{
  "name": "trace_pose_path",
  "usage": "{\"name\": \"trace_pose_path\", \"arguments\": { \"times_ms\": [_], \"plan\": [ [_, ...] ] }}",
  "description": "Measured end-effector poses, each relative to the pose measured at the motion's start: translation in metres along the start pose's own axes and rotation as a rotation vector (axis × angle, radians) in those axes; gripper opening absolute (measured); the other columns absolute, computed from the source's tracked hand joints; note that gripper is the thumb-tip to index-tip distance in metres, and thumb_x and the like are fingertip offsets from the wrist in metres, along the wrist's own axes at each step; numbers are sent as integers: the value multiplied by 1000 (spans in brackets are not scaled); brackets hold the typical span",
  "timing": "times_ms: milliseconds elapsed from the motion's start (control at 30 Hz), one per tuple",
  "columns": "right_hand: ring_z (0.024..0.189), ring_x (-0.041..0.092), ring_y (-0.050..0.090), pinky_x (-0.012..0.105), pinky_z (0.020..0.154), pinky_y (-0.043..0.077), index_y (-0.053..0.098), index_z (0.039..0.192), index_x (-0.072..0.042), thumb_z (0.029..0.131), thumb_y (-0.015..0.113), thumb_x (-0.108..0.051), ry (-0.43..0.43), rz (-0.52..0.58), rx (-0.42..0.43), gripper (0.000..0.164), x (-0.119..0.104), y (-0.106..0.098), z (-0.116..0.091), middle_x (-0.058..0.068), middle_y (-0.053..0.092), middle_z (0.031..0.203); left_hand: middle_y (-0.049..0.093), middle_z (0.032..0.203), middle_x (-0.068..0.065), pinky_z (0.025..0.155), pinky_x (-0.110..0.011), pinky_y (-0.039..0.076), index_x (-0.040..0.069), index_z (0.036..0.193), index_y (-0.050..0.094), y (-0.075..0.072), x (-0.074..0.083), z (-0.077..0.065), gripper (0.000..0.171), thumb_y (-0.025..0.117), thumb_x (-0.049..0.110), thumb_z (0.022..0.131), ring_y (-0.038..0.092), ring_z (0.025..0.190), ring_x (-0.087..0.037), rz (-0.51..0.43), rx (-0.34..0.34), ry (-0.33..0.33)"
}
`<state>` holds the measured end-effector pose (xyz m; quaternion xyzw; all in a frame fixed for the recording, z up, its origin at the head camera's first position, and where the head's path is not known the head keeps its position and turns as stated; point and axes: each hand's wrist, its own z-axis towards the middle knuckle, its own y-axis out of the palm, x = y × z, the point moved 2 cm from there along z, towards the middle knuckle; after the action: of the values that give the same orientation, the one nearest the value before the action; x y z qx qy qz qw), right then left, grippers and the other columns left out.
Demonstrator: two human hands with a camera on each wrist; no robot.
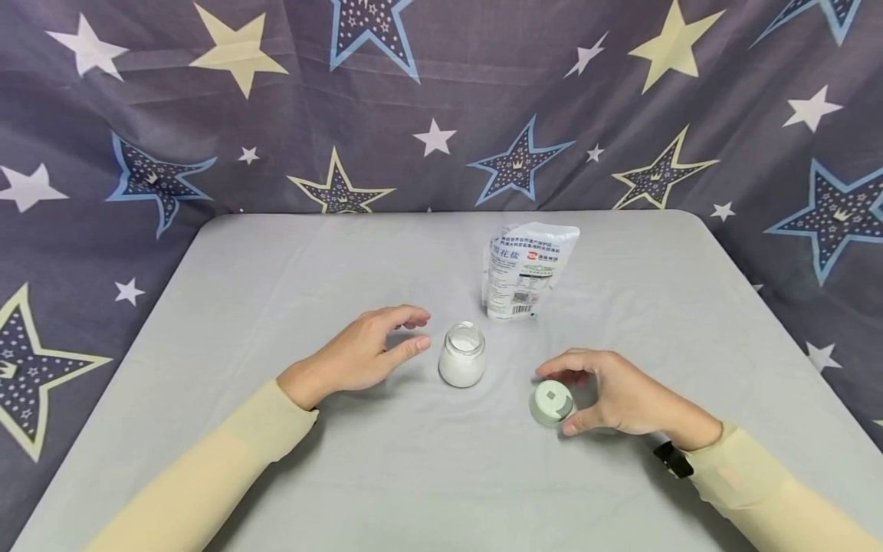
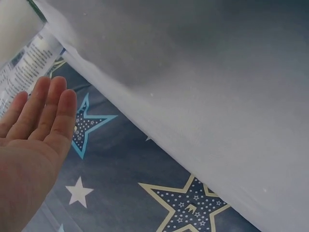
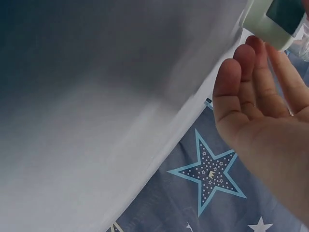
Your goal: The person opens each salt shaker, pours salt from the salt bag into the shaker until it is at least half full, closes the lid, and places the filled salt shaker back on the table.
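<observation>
We see a small glass jar [image 1: 462,359] upright near the middle of the grey table [image 1: 386,475], its mouth uncovered. White contents fill most of its body, and through the open neck we see more white inside.

Our left hand [image 1: 372,349] is just to the left of the jar — thumb and fingers well parted, loosely bent, holding nothing and clear of the glass.

To the jar's right, apart from it, is a pale green lid [image 1: 552,400] with a small grey diamond mark on its top. Our right hand [image 1: 614,391] curves about it, the thumb by its near edge and the other fingers by its far side, parted about as wide as the lid; whether they pinch it or only surround it, we cannot tell.

Behind the jar and a little to the right stands a printed white pouch [image 1: 527,272], upright, with a barcode low on its face. We cannot tell how full it is — its wall hides whatever is inside.
</observation>
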<state>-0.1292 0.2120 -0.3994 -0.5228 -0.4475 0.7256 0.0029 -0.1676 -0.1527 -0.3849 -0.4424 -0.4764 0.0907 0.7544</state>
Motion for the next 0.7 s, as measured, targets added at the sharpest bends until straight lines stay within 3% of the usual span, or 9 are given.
{"name": "trace_pose_path", "arguments": {
  "times_ms": [333,700],
  "plan": [
    [96,12,62,30,87,50,72,121,-14,67,97,-19,2,-19,-20,60,-2,3,2,-7,71,111,66,132,-10,101,-47,50,4,136,62,1,-2,0,45,62,35,104,60,121,-24,-1,-12,-2],
    [92,11,60,30,82,51,73,118,-16,66,97,-14,10,-40,8,57,-3,2,2,-9,69,106,67,130,-10,102,-45,48,3,134,63,3,-5,-1,46,67,34,101,62,120,-24,31,-47,-7]
  ]
}}
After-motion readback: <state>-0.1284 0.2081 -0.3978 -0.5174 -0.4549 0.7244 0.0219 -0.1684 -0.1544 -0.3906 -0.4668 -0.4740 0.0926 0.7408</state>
